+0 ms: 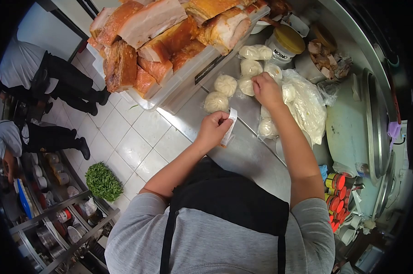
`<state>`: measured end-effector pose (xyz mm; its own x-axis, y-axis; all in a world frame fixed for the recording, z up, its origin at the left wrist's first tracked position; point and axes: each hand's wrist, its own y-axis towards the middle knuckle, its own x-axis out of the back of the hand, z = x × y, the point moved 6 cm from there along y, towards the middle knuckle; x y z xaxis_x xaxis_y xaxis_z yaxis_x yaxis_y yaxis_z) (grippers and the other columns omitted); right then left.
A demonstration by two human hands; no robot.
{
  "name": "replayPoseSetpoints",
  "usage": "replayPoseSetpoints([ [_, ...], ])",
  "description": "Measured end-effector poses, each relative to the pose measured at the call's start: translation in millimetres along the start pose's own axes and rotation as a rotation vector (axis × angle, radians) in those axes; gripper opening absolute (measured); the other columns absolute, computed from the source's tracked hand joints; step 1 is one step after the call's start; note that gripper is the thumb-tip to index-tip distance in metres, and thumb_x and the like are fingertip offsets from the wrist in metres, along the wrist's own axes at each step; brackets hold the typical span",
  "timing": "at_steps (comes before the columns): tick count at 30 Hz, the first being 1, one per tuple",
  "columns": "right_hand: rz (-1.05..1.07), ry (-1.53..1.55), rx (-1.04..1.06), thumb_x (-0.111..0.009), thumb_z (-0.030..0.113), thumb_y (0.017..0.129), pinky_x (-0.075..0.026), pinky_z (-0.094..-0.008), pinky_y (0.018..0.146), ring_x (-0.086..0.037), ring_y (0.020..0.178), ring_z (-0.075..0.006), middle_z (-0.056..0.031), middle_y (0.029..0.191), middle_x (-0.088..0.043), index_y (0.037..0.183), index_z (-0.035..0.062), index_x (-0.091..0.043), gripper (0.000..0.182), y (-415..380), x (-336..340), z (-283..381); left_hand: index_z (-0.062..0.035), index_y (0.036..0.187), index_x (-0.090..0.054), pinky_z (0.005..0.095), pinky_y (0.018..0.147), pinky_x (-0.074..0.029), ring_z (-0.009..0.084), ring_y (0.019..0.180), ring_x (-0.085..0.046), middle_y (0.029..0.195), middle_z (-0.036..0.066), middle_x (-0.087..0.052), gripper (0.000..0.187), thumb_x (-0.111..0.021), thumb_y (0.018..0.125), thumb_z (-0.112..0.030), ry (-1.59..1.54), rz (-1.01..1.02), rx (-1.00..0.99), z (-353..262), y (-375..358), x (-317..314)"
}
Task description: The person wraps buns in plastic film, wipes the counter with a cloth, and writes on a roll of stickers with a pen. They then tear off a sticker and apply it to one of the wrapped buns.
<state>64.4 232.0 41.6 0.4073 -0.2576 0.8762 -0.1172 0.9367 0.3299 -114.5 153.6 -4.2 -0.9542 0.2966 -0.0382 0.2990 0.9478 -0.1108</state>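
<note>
My left hand point(212, 130) is closed on a narrow white paper strip with print on it point(232, 121), held upright above the steel counter's edge. My right hand point(267, 92) has its fingers pinched together at a pale, plastic-wrapped bun point(246, 85). What lies between those fingertips is hidden. Two pleated buns point(225, 85) sit just beyond my left hand, in clear wrap. More wrapped buns point(251, 68) stand in a row ahead of my right hand. Others point(267, 128) lie under my right forearm, beside a large clear plastic bag point(304, 107) with pale contents.
A clear plastic tub point(181, 84) heaped with roast pork slabs point(156, 34) fills the front left. Behind the buns stand an onion container point(286, 44) and a pot of meat pieces point(324, 59). Red-lidded jars point(338, 181) are at right. Two people stand at left, near leafy greens point(104, 181).
</note>
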Motion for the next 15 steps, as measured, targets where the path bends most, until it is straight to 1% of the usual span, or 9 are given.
replayPoseSetpoints([
  [3, -0.003, -0.049, 0.029, -0.049, 0.007, 0.073, -0.044, -0.0342, 0.071, -0.053, 0.083, -0.0288, -0.0123, 0.088, -0.053, 0.09, 0.0047, -0.059, 0.02, -6.2, -2.4, -4.0, 0.0014, 0.082, -0.057, 0.0205, 0.053, -0.04, 0.0048, 0.06, -0.049, 0.067, 0.001, -0.056, 0.012, -0.056, 0.077, -0.009, -0.025, -0.005, 0.015, 0.9, 2.4, 0.8],
  [6, 0.027, -0.191, -0.066, -0.047, 0.005, 0.07, -0.041, -0.0371, 0.08, -0.05, 0.091, -0.0289, -0.014, 0.096, -0.053, 0.097, 0.0059, -0.057, 0.028, -12.0, -4.8, -3.0, 0.0018, 0.082, -0.057, 0.0208, 0.052, -0.04, 0.0048, 0.059, -0.048, 0.066, 0.001, -0.056, 0.013, -0.056, 0.077, -0.01, -0.041, -0.008, 0.007, 0.4, 4.7, -0.7],
  [9, -0.107, -0.114, -0.099, -0.05, 0.011, 0.074, -0.043, -0.0343, 0.072, -0.054, 0.08, -0.0246, -0.0116, 0.086, -0.056, 0.096, 0.0029, -0.057, 0.025, -18.5, 15.1, 13.8, 0.0018, 0.082, -0.057, 0.0207, 0.052, -0.04, 0.0047, 0.058, -0.048, 0.066, 0.001, -0.056, 0.012, -0.056, 0.077, -0.01, -0.059, -0.021, -0.011, -5.9, 4.7, -0.5],
  [12, 0.259, 0.581, -0.522, -0.055, 0.018, 0.077, -0.043, -0.0267, 0.059, -0.053, 0.064, -0.0142, -0.0048, 0.071, -0.055, 0.092, 0.0022, -0.057, 0.022, -41.0, 8.8, 40.6, 0.0014, 0.082, -0.057, 0.0205, 0.052, -0.04, 0.0046, 0.058, -0.048, 0.065, 0.0, -0.056, 0.012, -0.055, 0.077, -0.009, -0.083, -0.02, -0.029, -5.5, 7.3, -1.2],
  [15, 0.473, 1.046, -0.665, -0.058, 0.021, 0.078, -0.038, -0.0196, 0.05, -0.046, 0.054, -0.006, 0.0005, 0.061, -0.052, 0.085, 0.0028, -0.056, 0.02, -64.3, -19.6, 54.4, 0.0008, 0.083, -0.057, 0.0188, 0.053, -0.039, 0.0038, 0.06, -0.048, 0.069, 0.0, -0.056, 0.01, -0.054, 0.079, -0.007, -0.098, 0.024, -0.05, -8.3, 6.3, -5.5],
])
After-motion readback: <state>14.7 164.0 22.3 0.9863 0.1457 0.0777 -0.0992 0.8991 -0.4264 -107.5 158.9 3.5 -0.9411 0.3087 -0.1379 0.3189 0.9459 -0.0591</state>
